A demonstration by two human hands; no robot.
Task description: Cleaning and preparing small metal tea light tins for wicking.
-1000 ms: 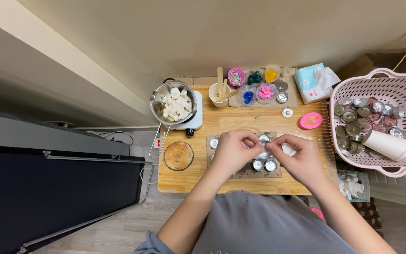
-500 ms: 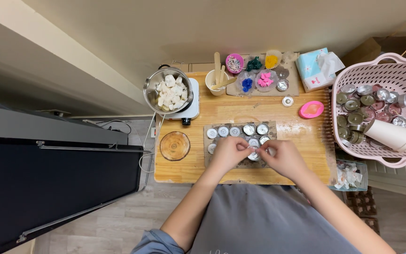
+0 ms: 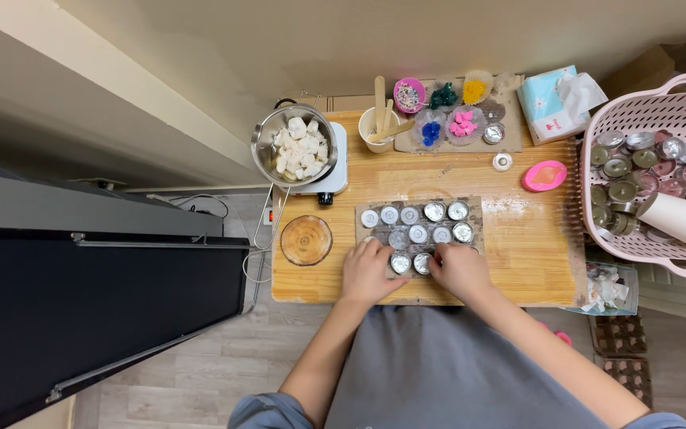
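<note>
The low pale wooden table (image 3: 518,246) has a smooth, lightly grained top with a satin sheen. On it lies a flat grey-brown board (image 3: 476,208), matt, probably cardboard. The small round silver cups (image 3: 435,211) on the board are thin shiny metal foil, crinkled at the rims. The round steel saucepan (image 3: 263,151) is polished and reflective, filled with dull white waxy chunks (image 3: 299,149). The round amber dish (image 3: 306,240) looks like glossy glass. The pink latticed laundry basket (image 3: 597,143) is smooth matt plastic. Grey cloth (image 3: 438,365) over the lap is soft and matt.
</note>
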